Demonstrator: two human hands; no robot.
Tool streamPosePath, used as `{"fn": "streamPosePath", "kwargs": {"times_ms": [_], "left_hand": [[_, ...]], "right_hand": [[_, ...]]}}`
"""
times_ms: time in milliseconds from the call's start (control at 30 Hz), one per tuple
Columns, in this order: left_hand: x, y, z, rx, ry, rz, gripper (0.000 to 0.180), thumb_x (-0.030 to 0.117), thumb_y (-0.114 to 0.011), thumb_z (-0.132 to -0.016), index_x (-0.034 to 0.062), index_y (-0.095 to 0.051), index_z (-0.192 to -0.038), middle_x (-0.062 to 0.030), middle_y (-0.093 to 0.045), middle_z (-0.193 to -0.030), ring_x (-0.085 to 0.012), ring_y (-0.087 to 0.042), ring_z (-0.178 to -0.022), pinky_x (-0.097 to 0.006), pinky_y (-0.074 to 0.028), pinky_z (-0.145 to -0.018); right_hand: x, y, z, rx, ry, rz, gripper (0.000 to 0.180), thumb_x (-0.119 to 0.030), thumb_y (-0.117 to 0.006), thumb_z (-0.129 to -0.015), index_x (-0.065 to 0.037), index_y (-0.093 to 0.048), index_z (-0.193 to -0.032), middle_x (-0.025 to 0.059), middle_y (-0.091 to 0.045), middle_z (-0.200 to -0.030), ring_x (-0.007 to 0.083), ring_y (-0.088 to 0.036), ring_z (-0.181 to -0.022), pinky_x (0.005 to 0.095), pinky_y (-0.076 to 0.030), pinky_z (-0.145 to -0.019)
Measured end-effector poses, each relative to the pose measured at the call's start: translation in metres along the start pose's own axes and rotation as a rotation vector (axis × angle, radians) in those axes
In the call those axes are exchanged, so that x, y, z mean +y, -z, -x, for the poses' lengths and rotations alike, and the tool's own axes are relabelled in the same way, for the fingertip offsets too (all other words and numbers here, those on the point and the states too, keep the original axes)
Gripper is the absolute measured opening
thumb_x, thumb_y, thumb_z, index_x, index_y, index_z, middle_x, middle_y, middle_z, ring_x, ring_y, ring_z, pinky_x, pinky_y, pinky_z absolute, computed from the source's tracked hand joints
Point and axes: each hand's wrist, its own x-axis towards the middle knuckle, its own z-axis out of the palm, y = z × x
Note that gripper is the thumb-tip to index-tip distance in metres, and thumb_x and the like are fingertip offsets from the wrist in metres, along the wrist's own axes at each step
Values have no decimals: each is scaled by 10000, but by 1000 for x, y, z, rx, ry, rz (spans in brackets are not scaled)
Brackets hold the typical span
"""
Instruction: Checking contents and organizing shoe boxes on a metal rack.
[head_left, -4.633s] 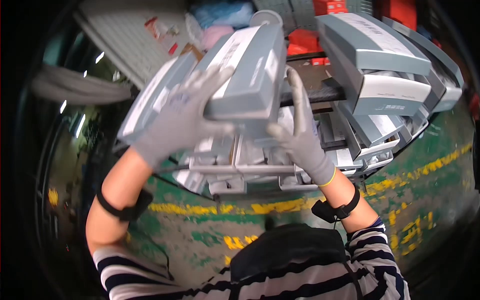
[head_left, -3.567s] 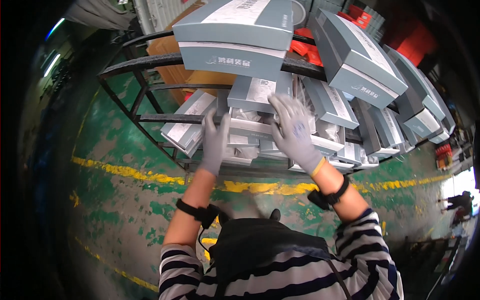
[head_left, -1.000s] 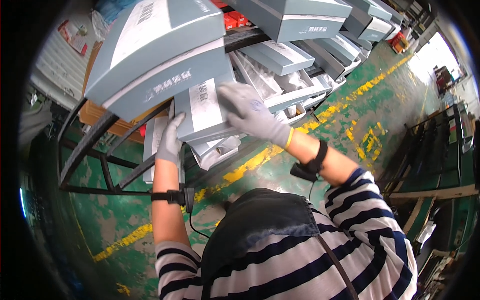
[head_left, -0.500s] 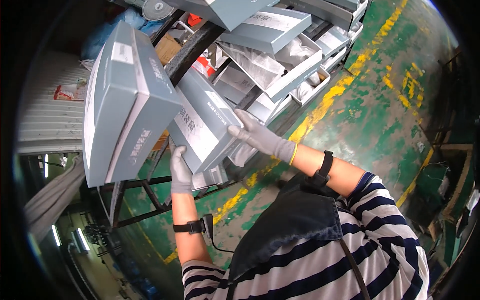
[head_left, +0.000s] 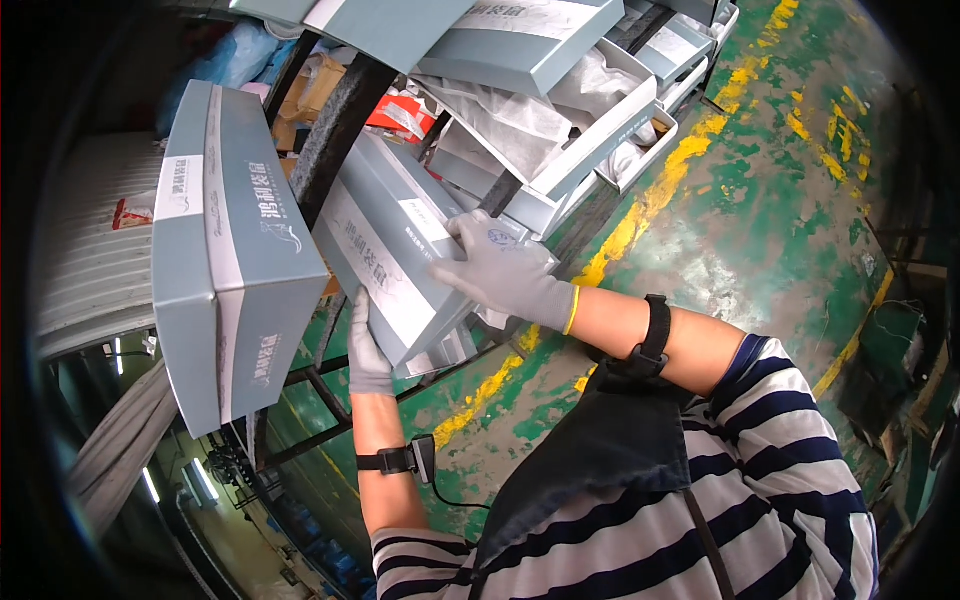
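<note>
A flat grey-blue cardboard box [head_left: 385, 262] with a white printed band sits tilted on a dark metal rack, held between my two hands. My left hand [head_left: 368, 345], in a pale grey glove, grips its near left edge, its fingertips partly hidden behind the box. My right hand [head_left: 505, 272], gloved too, is laid over the right corner, with its thumb across the lid and its fingers on the far side. To the left stands a larger pair of grey-blue boxes [head_left: 255, 200] with a white strip.
Open white-lined boxes [head_left: 600, 125] with tissue paper stand to the far right on the rack. A black rack bar [head_left: 345, 125] runs beside the held box. The green floor [head_left: 700, 290] has yellow lines. Grey cloth [head_left: 125, 420] hangs at the left.
My right hand has moved from the box's right edge farther over its corner, with the fingers more spread. My left hand keeps its place at the near left edge. The view has shifted slightly.
</note>
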Motion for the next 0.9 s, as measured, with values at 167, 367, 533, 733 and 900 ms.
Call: {"fn": "streamPosePath", "kwargs": {"times_ms": [167, 367, 533, 733, 900], "left_hand": [[26, 42, -57, -4, -54, -75, 568, 381, -496, -1030, 33, -395, -1468, -140, -497, -1453, -274, -534, -1285, -419, -443, -1096], [81, 68, -156, -369, -31, -29, 653, 503, -459, -1006, 50, -405, -1473, -160, -529, -1423, -325, -576, -1235, -445, -497, -1042], [73, 77, -188, -229, -6, -10, 664, 518, -464, -998, 50, -414, -1468, -159, -543, -1405, -324, -585, -1220, -439, -507, -1026], [83, 72, -194, -46, 19, -57, 679, 536, -470, -988, 51, -425, -1461, -159, -559, -1384, -323, -596, -1203, -431, -519, -1007], [89, 45, -178, 131, 101, -88, 669, 547, -455, -997, 57, -441, -1453, -145, -584, -1340, -306, -608, -1181, -409, -521, -993]], "right_hand": [[-2, 4, 5, 85, 41, 24, 631, -451, -631, -860, 13, -505, -1270, 205, -538, -1213, 360, -531, -1186, 460, -427, -1002], [14, -9, 10, 178, 225, -10, 643, -422, -648, -847, 31, -515, -1284, 225, -548, -1213, 388, -542, -1163, 458, -423, -1019], [9, -32, 25, 308, 159, -5, 680, -340, -712, -858, 22, -450, -1370, 243, -501, -1322, 404, -502, -1245, 436, -402, -1064], [17, -37, 19, 259, 201, -103, 744, -455, -637, -896, 39, -426, -1411, 259, -468, -1412, 399, -473, -1315, 467, -369, -1103], [26, -20, 12, 97, 163, -167, 793, -436, -611, -917, 33, -328, -1489, 268, -426, -1457, 412, -458, -1329, 452, -363, -1116]]}}
